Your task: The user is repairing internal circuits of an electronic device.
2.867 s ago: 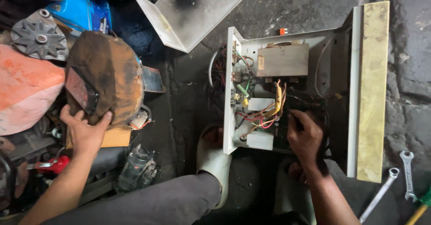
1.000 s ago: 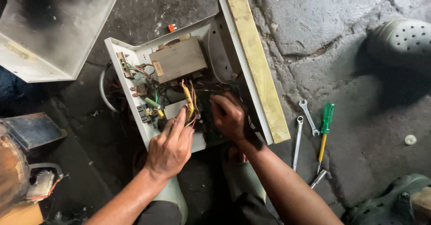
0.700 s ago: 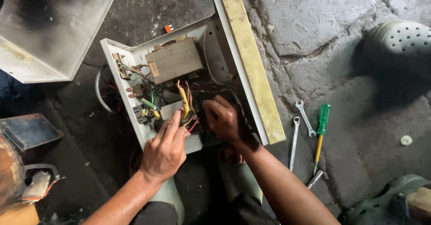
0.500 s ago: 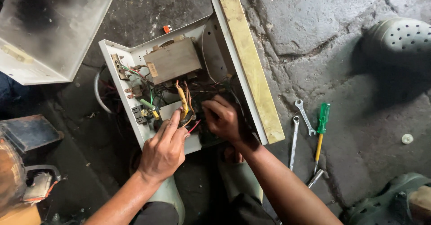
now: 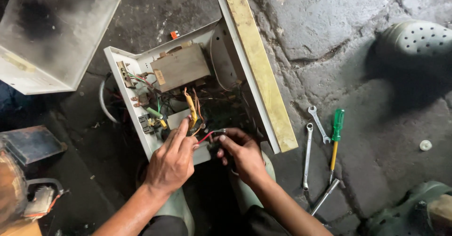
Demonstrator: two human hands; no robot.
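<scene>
An opened white metal appliance case (image 5: 123, 92) lies on the stone floor, showing a tan transformer block (image 5: 180, 68) and coloured wiring (image 5: 192, 109). My left hand (image 5: 172, 160) reaches into its lower part, forefinger stretched toward the yellow and brown wires, thumb and fingers pinching a red wire (image 5: 207, 137). My right hand (image 5: 240, 151) is right beside it, fingertips pinching the same red wire's far end near a small metal tip. A yellowed panel (image 5: 259, 66) forms the case's right side.
The removed metal cover (image 5: 56, 33) lies at the upper left. Two spanners (image 5: 310, 142), a green-handled screwdriver (image 5: 335, 132) and a socket tool (image 5: 325, 196) lie on the floor to the right. Grey clogs (image 5: 414, 40) are at the right edge; clutter fills the lower left.
The view swung from the clutter on the left to the open case. My left hand came over into the case, and both hands closed on the red wire and pulled it slightly out.
</scene>
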